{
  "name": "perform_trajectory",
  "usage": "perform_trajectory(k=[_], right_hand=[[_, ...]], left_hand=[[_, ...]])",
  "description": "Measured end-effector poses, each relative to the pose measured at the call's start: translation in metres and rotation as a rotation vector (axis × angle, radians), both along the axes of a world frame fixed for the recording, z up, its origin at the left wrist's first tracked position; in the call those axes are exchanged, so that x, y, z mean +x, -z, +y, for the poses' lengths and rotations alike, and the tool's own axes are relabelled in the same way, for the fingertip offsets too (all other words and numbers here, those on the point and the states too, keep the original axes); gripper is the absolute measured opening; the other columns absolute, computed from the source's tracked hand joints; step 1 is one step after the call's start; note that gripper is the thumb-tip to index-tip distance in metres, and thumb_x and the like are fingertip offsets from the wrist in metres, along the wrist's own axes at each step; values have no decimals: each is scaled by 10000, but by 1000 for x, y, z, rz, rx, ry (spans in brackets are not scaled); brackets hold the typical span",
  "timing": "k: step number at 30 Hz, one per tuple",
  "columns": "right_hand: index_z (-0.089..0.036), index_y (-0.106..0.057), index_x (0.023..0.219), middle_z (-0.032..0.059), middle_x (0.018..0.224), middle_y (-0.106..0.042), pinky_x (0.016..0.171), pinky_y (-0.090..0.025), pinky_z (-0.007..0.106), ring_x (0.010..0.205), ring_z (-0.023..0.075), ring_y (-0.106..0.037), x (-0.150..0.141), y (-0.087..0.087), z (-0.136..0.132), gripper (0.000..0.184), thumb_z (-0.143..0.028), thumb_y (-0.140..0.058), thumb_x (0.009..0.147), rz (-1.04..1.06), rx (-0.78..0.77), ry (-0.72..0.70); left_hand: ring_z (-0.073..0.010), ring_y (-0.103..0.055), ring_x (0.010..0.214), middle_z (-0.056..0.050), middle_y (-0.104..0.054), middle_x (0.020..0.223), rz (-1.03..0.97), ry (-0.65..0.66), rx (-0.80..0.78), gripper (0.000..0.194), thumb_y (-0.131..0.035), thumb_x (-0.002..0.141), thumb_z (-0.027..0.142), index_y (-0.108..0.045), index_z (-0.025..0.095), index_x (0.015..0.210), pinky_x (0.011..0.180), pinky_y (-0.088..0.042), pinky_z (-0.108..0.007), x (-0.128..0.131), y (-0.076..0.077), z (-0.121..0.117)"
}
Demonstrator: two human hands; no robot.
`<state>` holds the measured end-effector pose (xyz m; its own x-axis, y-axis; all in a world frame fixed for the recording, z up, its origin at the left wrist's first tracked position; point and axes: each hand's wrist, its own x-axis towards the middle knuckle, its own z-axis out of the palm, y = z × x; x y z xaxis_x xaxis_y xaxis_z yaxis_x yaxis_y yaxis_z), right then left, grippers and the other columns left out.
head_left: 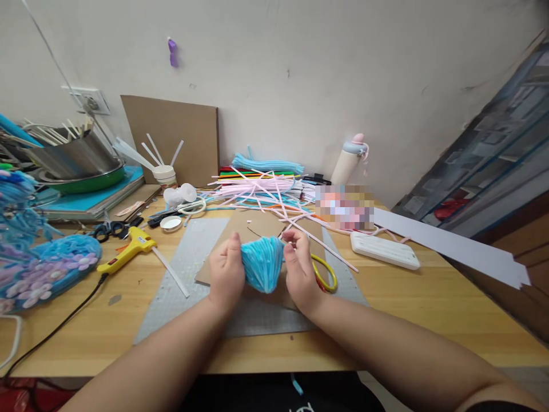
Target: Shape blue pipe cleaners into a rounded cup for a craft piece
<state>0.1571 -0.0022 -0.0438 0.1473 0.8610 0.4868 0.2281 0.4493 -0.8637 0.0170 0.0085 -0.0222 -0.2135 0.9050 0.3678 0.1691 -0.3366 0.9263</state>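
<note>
A fan-shaped piece of blue pipe cleaners [262,266], wound or laid close together, is held up over the cutting mat [189,309]. My left hand [227,269] grips its left side, with the thumb pointing up. At its upper right edge, the fingers of my right hand [302,269] are closed in a pinch; the exact bit between the fingertips is too small to make out. Beneath the hands lies a sheet of brown cardboard [223,252]. A yellow ring [328,274] rests on the mat, just right of my right hand.
Pink pipe cleaners [266,186] are heaped behind the mat. To the left lie a yellow glue gun [128,250] with its cord, black scissors [112,228] and a blue flowered piece [55,274]. A white power strip [385,250] and a bottle [348,162] are on the right.
</note>
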Motion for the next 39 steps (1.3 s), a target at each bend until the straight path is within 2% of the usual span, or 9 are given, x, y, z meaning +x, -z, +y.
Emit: perform_trajectory(k=[7,12,15,18,21,25,29,33,39], right_hand=[[-289,-356,1247,92,1253,-457,788,-528,362,1076,222,-563,-11,-6,-4,556,-494,-615,799,425,-396,-328],[-386,-304,1333,39,1308,-526,669,-551,329,940,186,-638,-14,-13,-8,597,-448,-616,828,710,-508,-524],[-286,-538,1142,32,1057,-674,667,-550,354,847,197,-658,-5,-12,6,366,-530,-494,873,857,-602,-513],[-210,-643,896,57,914,-711,738,-546,389,846,217,-663,5,-9,20,396,-548,-437,878,945,-689,-567],[-197,-674,889,60,957,-717,832,-524,388,913,215,-658,11,-10,23,368,-484,-445,875,993,-662,-645],[-244,-675,987,18,973,-727,863,-515,388,939,214,-658,10,-16,21,303,-451,-528,823,1035,-602,-635],[-225,-680,920,21,926,-731,853,-515,386,907,222,-662,8,-19,22,276,-435,-540,809,1084,-613,-468],[-236,-677,907,1,876,-730,786,-526,355,843,202,-663,10,-19,24,246,-422,-535,832,1140,-603,-314],[-212,-688,902,15,871,-732,723,-534,338,776,195,-663,12,-18,25,277,-417,-510,847,1137,-578,-321]], left_hand=[[-129,-442,498,22,-476,503,-209,-242,-144,501,-360,917,537,-463,202,558,506,-369,-248,-5,-6,10],[-159,-527,606,-29,-584,657,36,54,40,513,-307,930,554,-578,179,709,585,-422,-264,-1,4,0],[-203,-600,816,-71,-660,846,273,286,205,358,-397,928,443,-635,179,885,770,-455,-305,-3,0,-9],[-224,-577,1022,-95,-663,1067,564,499,444,247,-497,888,272,-601,187,1096,935,-398,-357,-6,-10,-18],[-204,-576,996,-73,-656,1047,528,439,549,245,-528,852,177,-592,201,1087,928,-391,-360,-9,-16,-22],[-145,-552,788,-14,-594,810,109,135,205,70,-530,862,229,-592,196,858,760,-423,-275,-10,-14,-8],[-77,-439,498,39,-512,633,-228,299,-292,260,-593,794,423,-524,177,750,487,-339,-205,-6,-12,10],[-77,-457,453,37,-524,575,-249,412,-438,326,-666,711,451,-551,155,788,435,-320,-190,-3,-11,12],[-66,-494,462,15,-597,660,-268,405,-471,313,-748,599,338,-616,133,795,464,-376,-200,-5,-7,15]])
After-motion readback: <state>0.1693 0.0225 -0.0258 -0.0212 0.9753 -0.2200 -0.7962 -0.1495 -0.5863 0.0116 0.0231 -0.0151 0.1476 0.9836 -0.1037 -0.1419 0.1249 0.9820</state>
